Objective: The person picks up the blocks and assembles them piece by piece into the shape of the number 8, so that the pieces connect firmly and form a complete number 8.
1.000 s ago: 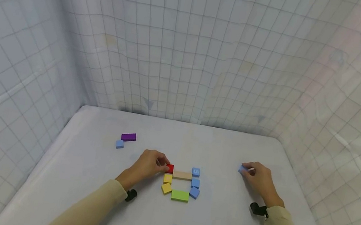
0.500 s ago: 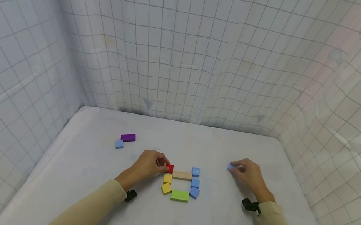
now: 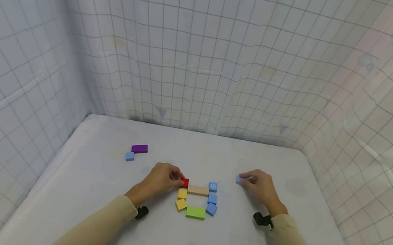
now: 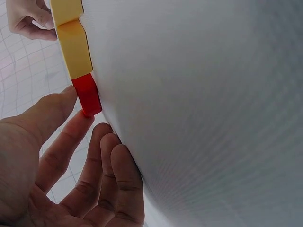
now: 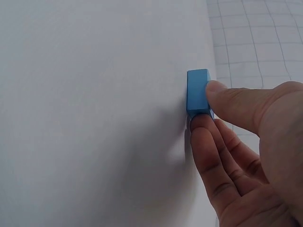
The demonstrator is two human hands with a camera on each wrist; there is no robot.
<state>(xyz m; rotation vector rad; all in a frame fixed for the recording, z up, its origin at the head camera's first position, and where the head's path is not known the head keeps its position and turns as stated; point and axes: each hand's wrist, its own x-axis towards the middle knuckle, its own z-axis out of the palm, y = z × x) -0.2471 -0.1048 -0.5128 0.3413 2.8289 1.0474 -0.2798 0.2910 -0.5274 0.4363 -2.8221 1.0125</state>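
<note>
My left hand (image 3: pixel 162 179) pinches a red block (image 3: pixel 185 183) between thumb and index finger, while its other fingers curve loosely below. This block sits at the far left corner of a ring of blocks, against a yellow block (image 3: pixel 182 194). To the right, my right hand (image 3: pixel 262 189) pinches a small light-blue block (image 5: pixel 197 90) by thumb and fingertips. A tan plank (image 3: pixel 198 190) spans between the red block and a blue block marked 5 (image 3: pixel 212 186). Two more blue blocks (image 3: pixel 211 209) form the right side, and a green block (image 3: pixel 195 213) the near end.
A purple block (image 3: pixel 139 148) and a loose light-blue block (image 3: pixel 130 156) lie at the far left of the white table (image 3: pixel 79 189). Grid-patterned cloth (image 3: pixel 206 56) hangs behind and at both sides. A tilted yellow block (image 3: pixel 181 205) stands near the green one.
My right hand has moved left with the light-blue block, closer to the ring. The left hand stays on the red block, and the other blocks have not moved.
</note>
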